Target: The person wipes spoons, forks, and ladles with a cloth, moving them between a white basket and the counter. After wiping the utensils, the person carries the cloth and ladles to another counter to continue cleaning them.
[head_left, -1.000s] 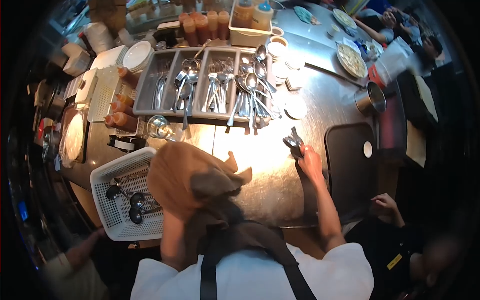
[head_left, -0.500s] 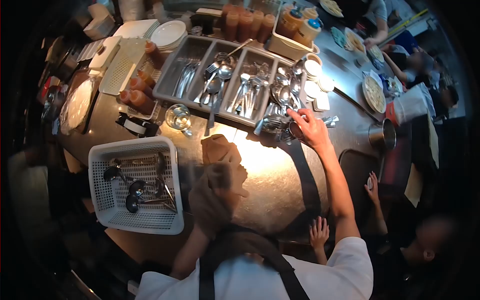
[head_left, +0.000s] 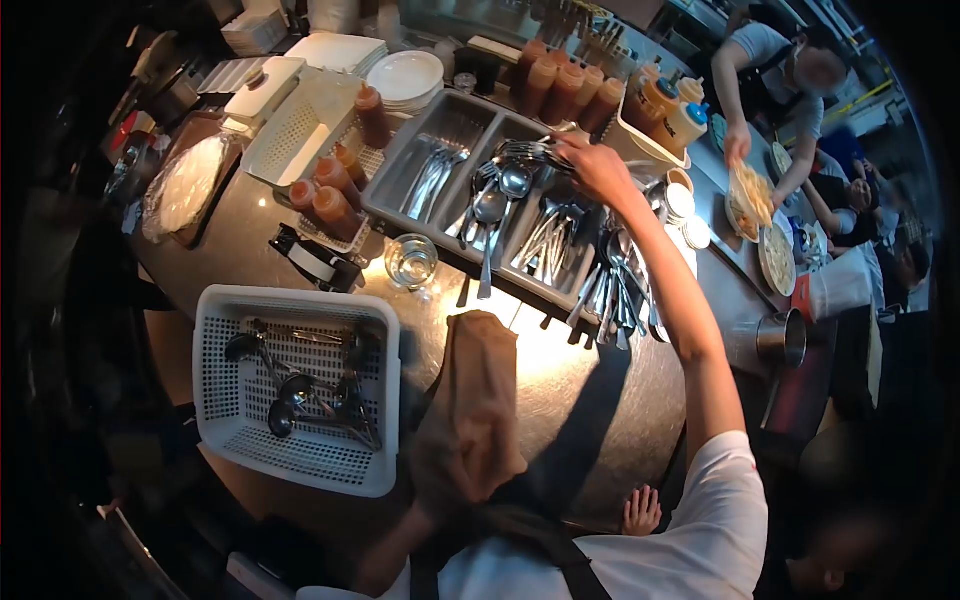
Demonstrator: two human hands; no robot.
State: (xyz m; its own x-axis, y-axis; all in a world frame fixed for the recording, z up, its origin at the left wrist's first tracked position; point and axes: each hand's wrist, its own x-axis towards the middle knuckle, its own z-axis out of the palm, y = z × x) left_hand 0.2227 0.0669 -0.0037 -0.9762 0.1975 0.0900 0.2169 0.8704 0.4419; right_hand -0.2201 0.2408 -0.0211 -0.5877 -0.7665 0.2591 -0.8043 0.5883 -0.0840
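My right hand [head_left: 597, 170] is closed on several forks [head_left: 530, 152] at the far end of the grey cutlery tray [head_left: 475, 108]. Below it, spoons [head_left: 514, 182] lie in the middle compartment, with more cutlery [head_left: 548, 240] in the compartment to the right. Further cutlery [head_left: 612, 290] is heaped at the tray's right end, handles toward me. A brown cloth [head_left: 480, 395] drapes over my left hand, above the counter in front of the tray; the fingers are hidden beneath it.
A white perforated basket [head_left: 205, 385] holding ladles [head_left: 283, 418] stands at left. A glass [head_left: 411, 261] sits before the tray. Sauce bottles [head_left: 335, 212] and plates [head_left: 405, 75] lie beyond. Another person's hand [head_left: 642, 510] rests near the counter edge; a co-worker's hand [head_left: 737, 140] handles food.
My right hand has moved from the heap at the tray's right end, up and left to the far side, with forks in it. The view has shifted; the cloth-covered hand remains over the counter.
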